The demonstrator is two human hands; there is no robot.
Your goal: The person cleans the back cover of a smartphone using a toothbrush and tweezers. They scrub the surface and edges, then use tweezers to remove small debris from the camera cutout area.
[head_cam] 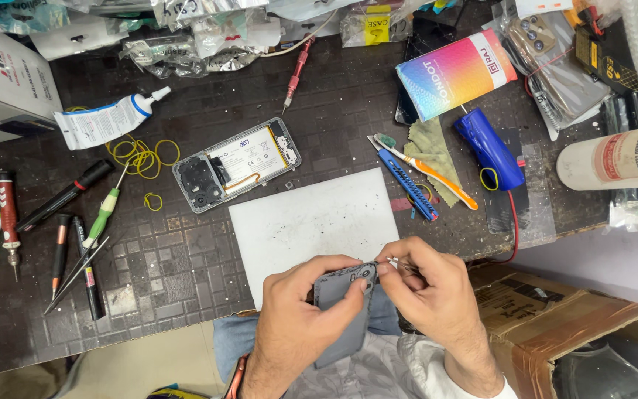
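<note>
At the lower centre of the frame, the left hand (pixel 297 314) grips a grey phone back cover (pixel 342 310) over the worktop (pixel 186 258) edge, while the right hand (pixel 426 288) pinches thin metal tweezers (pixel 395 261) at the cover's top corner. Just above lies a white mat (pixel 311 222), and beyond it an opened phone (pixel 236 164). Screwdrivers (pixel 75 244) crowd the left. At lower right stands an open cardboard box (pixel 555 325); its contents are unclear.
</note>
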